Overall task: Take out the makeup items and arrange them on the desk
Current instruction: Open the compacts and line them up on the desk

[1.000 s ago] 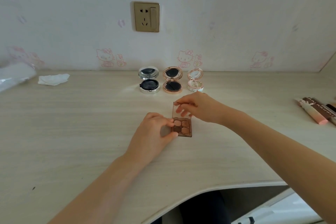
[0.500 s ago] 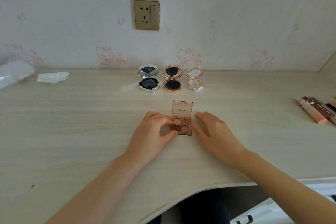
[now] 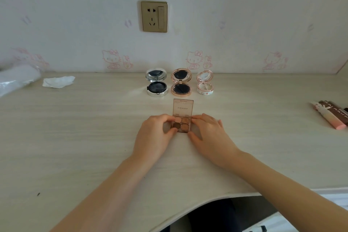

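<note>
A small brown eyeshadow palette (image 3: pixel 182 118) stands open on the pale wooden desk (image 3: pixel 75 137), its clear lid tilted up toward the wall. My left hand (image 3: pixel 156 137) grips the palette's left side with fingertips and thumb. My right hand (image 3: pixel 209 135) grips its right side the same way. Behind it, three open round compacts stand in a row near the wall: a silver one (image 3: pixel 156 83), a rose-gold one (image 3: pixel 181 83) and a small pink floral one (image 3: pixel 205 83).
Pink and brown makeup tubes (image 3: pixel 331 115) lie at the desk's right edge. A crumpled white tissue (image 3: pixel 58 82) and a clear plastic bag (image 3: pixel 17 79) lie at the back left. A wall socket (image 3: pixel 154 16) sits above the compacts. The desk's front edge curves inward near me.
My right hand let go of the lid, came down to the palette's right side and now grips the base. The lid stays open. My left hand stayed on the left side.
</note>
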`<action>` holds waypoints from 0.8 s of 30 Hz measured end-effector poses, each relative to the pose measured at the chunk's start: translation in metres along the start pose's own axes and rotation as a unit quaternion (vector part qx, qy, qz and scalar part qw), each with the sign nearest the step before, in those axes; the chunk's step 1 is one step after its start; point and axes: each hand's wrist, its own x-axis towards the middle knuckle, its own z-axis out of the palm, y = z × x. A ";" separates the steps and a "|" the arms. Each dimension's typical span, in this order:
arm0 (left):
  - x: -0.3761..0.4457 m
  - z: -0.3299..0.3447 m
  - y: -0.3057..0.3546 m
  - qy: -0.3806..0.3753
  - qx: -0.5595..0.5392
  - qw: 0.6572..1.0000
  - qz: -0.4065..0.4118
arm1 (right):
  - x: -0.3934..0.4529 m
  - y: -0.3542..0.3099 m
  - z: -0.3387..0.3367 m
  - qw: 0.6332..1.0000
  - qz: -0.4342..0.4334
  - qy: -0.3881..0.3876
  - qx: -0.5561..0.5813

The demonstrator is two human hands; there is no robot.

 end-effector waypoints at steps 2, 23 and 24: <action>0.007 -0.002 -0.005 0.006 -0.004 1.000 -0.007 | 0.013 -0.004 0.002 1.000 -0.008 -0.006 0.007; 0.053 -0.024 -0.049 0.055 -0.006 0.997 -0.057 | 0.093 -0.040 0.025 0.998 -0.002 -0.060 0.035; 0.053 -0.024 -0.049 0.054 -0.006 0.997 -0.056 | 0.094 -0.040 0.025 0.998 0.000 -0.060 0.034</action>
